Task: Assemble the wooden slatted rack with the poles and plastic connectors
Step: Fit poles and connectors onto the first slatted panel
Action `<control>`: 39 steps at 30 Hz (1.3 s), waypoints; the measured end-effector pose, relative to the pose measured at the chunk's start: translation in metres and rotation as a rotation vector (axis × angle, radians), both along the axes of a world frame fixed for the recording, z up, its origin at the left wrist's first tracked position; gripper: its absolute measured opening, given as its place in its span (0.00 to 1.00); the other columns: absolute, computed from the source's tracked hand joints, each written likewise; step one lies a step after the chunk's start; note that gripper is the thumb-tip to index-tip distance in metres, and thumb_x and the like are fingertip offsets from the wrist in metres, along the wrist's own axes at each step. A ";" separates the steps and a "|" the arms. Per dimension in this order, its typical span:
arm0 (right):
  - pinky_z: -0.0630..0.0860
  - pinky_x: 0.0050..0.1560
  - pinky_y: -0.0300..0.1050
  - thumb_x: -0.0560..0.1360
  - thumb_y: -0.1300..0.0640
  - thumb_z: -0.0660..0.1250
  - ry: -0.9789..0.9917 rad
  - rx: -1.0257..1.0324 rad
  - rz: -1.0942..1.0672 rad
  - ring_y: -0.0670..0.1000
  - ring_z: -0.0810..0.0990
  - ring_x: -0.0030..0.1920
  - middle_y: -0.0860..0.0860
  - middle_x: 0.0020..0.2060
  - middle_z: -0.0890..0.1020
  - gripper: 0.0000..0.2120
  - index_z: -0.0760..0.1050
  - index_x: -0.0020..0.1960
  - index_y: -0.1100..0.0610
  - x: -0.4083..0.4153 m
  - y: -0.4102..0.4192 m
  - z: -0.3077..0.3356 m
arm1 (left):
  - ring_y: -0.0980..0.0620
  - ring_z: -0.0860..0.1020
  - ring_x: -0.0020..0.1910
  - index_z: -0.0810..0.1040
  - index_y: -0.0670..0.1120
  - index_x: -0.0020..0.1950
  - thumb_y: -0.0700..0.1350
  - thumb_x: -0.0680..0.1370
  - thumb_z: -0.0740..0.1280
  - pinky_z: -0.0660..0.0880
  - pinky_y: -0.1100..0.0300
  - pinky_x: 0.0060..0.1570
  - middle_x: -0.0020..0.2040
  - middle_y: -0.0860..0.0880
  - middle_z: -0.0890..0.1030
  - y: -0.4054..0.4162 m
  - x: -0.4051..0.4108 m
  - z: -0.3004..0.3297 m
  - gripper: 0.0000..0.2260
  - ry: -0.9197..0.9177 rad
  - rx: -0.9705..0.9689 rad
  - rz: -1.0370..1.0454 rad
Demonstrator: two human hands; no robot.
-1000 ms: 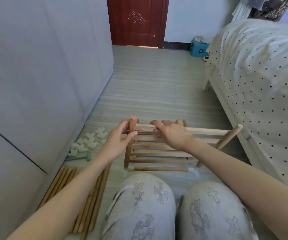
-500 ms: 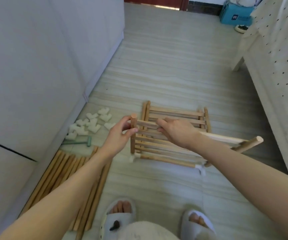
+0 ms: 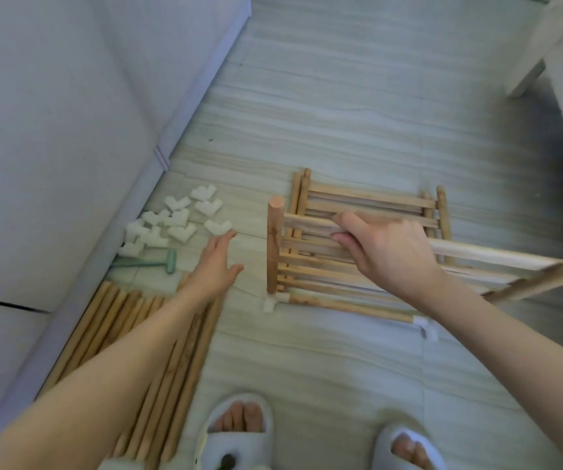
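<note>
Pale, wood-grain tiled floor [image 3: 358,106], bounded on the left by a grey-white cabinet front [image 3: 53,130] and at upper right by a pale bed leg [image 3: 527,79]. Mid-floor, a half-built slatted rack [image 3: 307,266], tipped up on its near edge: upright pole [image 3: 275,245] at its left end, white plastic connector [image 3: 270,304] at that pole's foot, second white connector [image 3: 424,325] at the near right corner. Right hand [image 3: 388,252] curled round the rack's top rail [image 3: 476,254], thumb under, fingers over. Far right end of the rail and the slanted pole [image 3: 544,283] there blurred, perhaps by motion, so the joint between them hard to read. Behind the held section, flat on the floor and touching it in view, a stack of finished slatted panels [image 3: 371,198], partly hidden by the hand and rail. Left hand [image 3: 217,266] empty, fingers straight and slightly spread, stretched out toward a heap of loose white connectors [image 3: 175,222] by the cabinet base, fingertips just short of the nearest piece. Beside that heap, a small green mallet [image 3: 158,262] lying flat. Under the left forearm, a bundle of spare poles [image 3: 158,378] laid side by side along the cabinet, much of it covered by the arm. At the bottom edge, two feet in pale open-toed slippers [image 3: 236,432].
</note>
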State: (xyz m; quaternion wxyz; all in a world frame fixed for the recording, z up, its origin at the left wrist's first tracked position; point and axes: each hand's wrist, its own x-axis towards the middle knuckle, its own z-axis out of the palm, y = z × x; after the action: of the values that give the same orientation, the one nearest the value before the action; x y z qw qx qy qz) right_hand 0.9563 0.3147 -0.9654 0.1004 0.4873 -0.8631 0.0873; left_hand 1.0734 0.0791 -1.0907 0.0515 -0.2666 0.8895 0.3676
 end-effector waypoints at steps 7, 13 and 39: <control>0.53 0.23 0.35 0.77 0.49 0.55 -0.026 -0.016 0.016 0.53 0.75 0.24 0.47 0.31 0.78 0.14 0.77 0.46 0.55 -0.005 -0.001 0.000 | 0.42 0.45 0.76 0.44 0.45 0.77 0.36 0.77 0.58 0.53 0.49 0.72 0.78 0.45 0.43 -0.044 -0.050 -0.035 0.33 -0.361 -0.270 -0.035; 0.62 0.21 0.37 0.78 0.49 0.55 -0.052 -0.034 0.021 0.54 0.77 0.25 0.47 0.32 0.79 0.13 0.76 0.47 0.54 0.001 0.001 -0.005 | 0.36 0.65 0.64 0.57 0.41 0.73 0.36 0.77 0.59 0.66 0.48 0.63 0.69 0.38 0.60 -0.041 -0.061 -0.058 0.25 -0.431 -0.289 -0.095; 0.46 0.22 0.32 0.75 0.49 0.54 -0.047 0.018 -0.071 0.52 0.74 0.21 0.46 0.28 0.76 0.12 0.73 0.44 0.52 0.027 0.006 0.008 | 0.61 0.76 0.39 0.76 0.46 0.52 0.43 0.78 0.65 0.72 0.72 0.35 0.45 0.53 0.77 0.025 0.021 0.133 0.04 0.533 0.407 0.336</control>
State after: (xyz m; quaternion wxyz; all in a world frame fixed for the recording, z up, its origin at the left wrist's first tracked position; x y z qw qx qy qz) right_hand 0.9832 0.3204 -0.9572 0.0788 0.4552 -0.8826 0.0876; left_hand 1.0947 0.1041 -0.9582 -0.1913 -0.2881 0.7242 0.5966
